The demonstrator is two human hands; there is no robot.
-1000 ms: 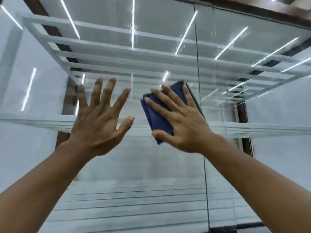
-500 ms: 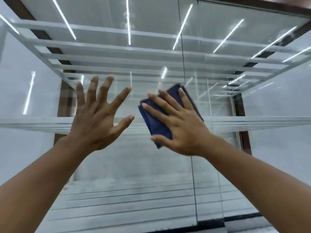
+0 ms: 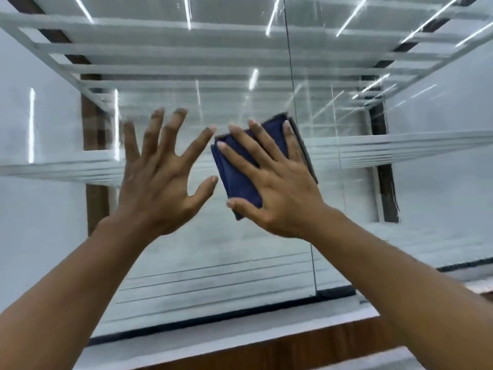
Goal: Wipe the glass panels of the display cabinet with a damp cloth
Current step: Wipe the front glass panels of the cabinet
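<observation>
- Your right hand [image 3: 280, 193] is sliding the blue cloth [image 3: 237, 180] a little lower on the glass panel [image 3: 213, 263] than a moment ago. More of it is now sitting below the glass shelf [image 3: 400, 148].
- You are also looking further down now, so the wooden ledge [image 3: 266, 351] at the near bottom is showing.
- I think this means you are wiping downward, and most of the low part of the glass is still waiting.
- Your right hand is lying flat, with its fingers straight and spread. It is pressing the cloth on the glass, not pinching it.
- Your left hand [image 3: 157, 188] is holding nothing, and its fingers are spread wide. Its fingertips are blurry, so I cannot tell if it is touching the glass.
- The cloth is folded flat, just left of the dark seam [image 3: 288, 62] between two panels.
- The cloth is looking almost square. Its longer side seems to be running up and down, with the top leaning a bit to the left, the same way your fingers are pointing.
</observation>
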